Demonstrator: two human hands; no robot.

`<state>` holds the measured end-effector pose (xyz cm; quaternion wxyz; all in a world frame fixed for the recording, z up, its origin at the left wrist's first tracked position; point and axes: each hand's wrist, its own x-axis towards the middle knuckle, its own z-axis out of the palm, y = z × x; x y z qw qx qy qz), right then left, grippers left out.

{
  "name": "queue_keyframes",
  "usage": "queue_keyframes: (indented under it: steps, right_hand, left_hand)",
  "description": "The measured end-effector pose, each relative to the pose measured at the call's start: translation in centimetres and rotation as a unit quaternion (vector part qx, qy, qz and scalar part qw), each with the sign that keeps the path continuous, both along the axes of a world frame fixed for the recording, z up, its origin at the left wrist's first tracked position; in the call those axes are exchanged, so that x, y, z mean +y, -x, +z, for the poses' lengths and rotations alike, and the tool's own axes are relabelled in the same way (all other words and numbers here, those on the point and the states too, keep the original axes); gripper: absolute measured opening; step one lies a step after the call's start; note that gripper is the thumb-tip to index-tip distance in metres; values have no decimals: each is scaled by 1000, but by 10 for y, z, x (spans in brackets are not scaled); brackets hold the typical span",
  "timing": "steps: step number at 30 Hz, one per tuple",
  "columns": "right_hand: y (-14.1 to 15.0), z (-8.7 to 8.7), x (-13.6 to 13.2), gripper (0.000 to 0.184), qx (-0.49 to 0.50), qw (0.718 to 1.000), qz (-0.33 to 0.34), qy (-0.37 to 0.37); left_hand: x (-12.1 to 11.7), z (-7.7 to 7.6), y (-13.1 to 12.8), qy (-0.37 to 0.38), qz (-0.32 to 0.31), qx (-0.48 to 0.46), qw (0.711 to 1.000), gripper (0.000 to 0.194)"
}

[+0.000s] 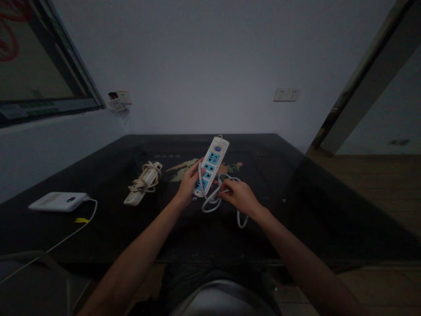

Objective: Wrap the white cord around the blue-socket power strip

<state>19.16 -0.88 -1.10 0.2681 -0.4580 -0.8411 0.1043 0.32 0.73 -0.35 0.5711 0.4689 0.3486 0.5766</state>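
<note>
A white power strip [215, 154] with blue socket faces is grasped near its lower end by the left hand [189, 182], whose fingers are closed around its left side. The strip is held at a slant over the middle of the counter [289, 237], its blue switch [217, 149] at the far end; whether its near end is resting on the surface cannot be told. A grey-white cord [210, 211] is pinched between the thumb and fingers of the right hand [239, 196], just beside the strip. The cord is gathered in loose loops there, with one strand laid across the strip's lower sockets and another loop hanging below the right wrist. The lowest socket is partly covered by the strand and the left fingers.

To the left, a second power strip [151, 176] is wrapped in its own beige cord [154, 189]. Farther left, a white box-shaped device [61, 202] is set down, joined to a thin white cable [66, 238] bearing a yellow tag [82, 220]. Wall sockets [287, 94] are mounted beyond the counter.
</note>
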Motion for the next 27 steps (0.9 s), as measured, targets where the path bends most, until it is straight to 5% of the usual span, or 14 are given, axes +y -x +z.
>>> queue_keyframes:
  steps: [7,13,17,23,27]
  right_hand:
    - [2,-2,-4,18,-56,987,126,-84]
    - [-5,2,-4,24,-34,986,84,-141]
    - [0,4,-7,33,-112,980,110,-125]
    - [17,5,-26,17,-253,947,176,-95]
    - [38,-6,-46,29,-281,927,227,-98]
  left_hand:
    - [2,1,0,4,35,-14,999,62]
    - [3,0,1,12,54,-32,998,57]
    - [5,0,2,23,69,-50,996,54]
    - [9,-4,4,30,79,-80,993,44]
    - [12,-7,4,41,86,-90,991,43]
